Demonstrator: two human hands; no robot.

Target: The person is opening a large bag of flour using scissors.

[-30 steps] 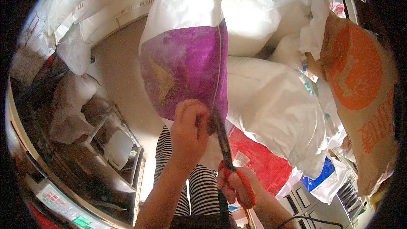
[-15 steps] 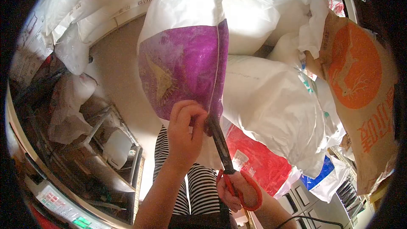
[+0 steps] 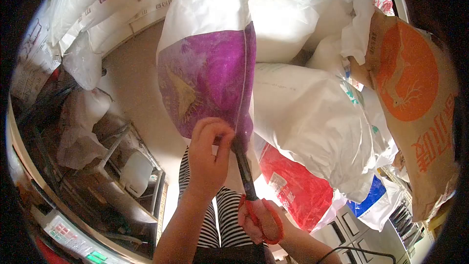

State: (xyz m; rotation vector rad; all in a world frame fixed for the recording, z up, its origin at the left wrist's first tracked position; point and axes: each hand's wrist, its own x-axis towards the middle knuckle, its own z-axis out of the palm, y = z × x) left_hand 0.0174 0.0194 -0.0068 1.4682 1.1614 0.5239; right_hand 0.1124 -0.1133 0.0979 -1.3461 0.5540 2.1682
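A white sack with a large purple panel (image 3: 210,78) and a yellow print stands upright, a stitched seam running down its right side. My left hand (image 3: 209,151) pinches at the sack's lower edge, close to the seam; what lies between its fingertips is too small to tell. Dark scissors with red handles (image 3: 245,171) point up to that same edge, their blade tips against the sack by my left fingertips. My right hand (image 3: 259,220) is wrapped round the red handles, below and to the right of my left hand.
Large white sacks (image 3: 303,117) fill the right side, with a red bag (image 3: 298,190) below them. At the far right leans a brown bag with an orange circle (image 3: 408,76). A metal rack holding a white plastic container (image 3: 137,173) is at the left.
The scissors and my right hand have shifted slightly left. The purple panel's seam edge has also moved a little left in view, and my left hand remains at the sack's lower edge.
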